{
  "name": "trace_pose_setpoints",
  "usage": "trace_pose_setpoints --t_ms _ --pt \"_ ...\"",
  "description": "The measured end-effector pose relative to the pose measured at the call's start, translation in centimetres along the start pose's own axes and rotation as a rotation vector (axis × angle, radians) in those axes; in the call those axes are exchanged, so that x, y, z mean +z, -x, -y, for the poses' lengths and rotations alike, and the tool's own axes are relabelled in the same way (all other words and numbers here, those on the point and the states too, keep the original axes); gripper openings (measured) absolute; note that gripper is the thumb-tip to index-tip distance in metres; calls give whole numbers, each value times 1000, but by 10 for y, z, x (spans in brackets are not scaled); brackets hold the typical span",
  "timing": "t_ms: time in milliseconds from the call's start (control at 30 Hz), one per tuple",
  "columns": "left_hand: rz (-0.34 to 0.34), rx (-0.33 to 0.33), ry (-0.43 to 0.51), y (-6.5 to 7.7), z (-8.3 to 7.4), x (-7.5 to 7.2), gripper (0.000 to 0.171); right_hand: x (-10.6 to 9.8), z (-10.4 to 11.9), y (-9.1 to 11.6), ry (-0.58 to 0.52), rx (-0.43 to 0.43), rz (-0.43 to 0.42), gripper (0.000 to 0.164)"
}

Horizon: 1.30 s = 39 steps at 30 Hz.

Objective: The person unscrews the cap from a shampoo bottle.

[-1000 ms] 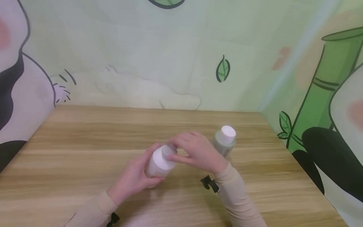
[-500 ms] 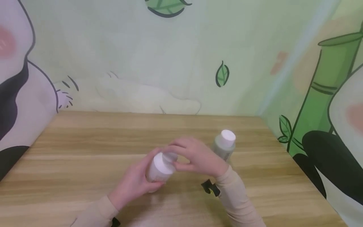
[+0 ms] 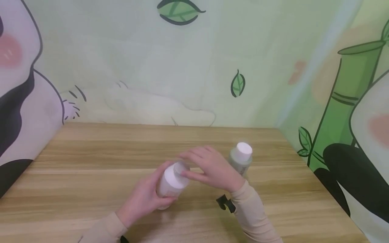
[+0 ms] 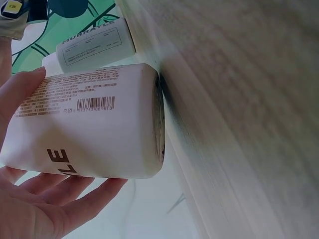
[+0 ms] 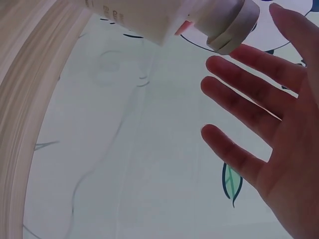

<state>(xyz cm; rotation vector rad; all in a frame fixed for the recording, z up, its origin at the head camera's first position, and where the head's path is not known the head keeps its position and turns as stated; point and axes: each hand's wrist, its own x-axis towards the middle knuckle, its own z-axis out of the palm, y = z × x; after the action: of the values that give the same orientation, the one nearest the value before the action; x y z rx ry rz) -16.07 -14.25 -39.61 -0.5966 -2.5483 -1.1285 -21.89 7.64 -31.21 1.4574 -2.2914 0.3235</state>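
The left hand (image 3: 144, 197) gripped the white cylindrical plastic bottle (image 3: 171, 185) with curled fingers, its round white cap (image 5: 233, 25) between the right hand (image 3: 214, 168)'s spread thumb and fingers, where steadying below likely eased any twist.

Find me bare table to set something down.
The table is bare left of the left hand, along the back before the wall, and right of the standing bottle. It's crowded from the held bottle through the right hand to the standing bottle.
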Motion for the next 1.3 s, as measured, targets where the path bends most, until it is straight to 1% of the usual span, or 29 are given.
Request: trace_pose_setpoints --t_ms 100,167,400,533,667,767,933,1067,1167,1300 --pt "6 -7 3 0 0 1 95 0 1 0 1 -18 -18 36" --pt "8 -6 4 1 1 1 95 1 1 -1 -11 -27 -14 34" --pt "11 -3 4 0 0 0 97 -5 1 1 -88 -32 43 36" --pt "8 -3 10 -1 0 -1 98 -6 0 0 -124 -53 58 37" --pt "14 -20 17 -1 2 -1 99 -6 -1 0 -130 -88 60 38" --pt "21 -29 18 -1 2 0 99 -6 -1 1 -124 -109 69 41" --pt "12 -24 24 0 2 0 99 -5 -1 0 -117 -119 88 48" --pt "16 -24 31 0 1 -1 99 -5 -1 0 -108 -112 63 49" --pt "21 -26 31 -1 1 -2 97 -4 0 -1 -69 -79 19 47" --pt "27 -26 19 -1 1 -2 94 -4 0 0 -19 -23 -27 36"
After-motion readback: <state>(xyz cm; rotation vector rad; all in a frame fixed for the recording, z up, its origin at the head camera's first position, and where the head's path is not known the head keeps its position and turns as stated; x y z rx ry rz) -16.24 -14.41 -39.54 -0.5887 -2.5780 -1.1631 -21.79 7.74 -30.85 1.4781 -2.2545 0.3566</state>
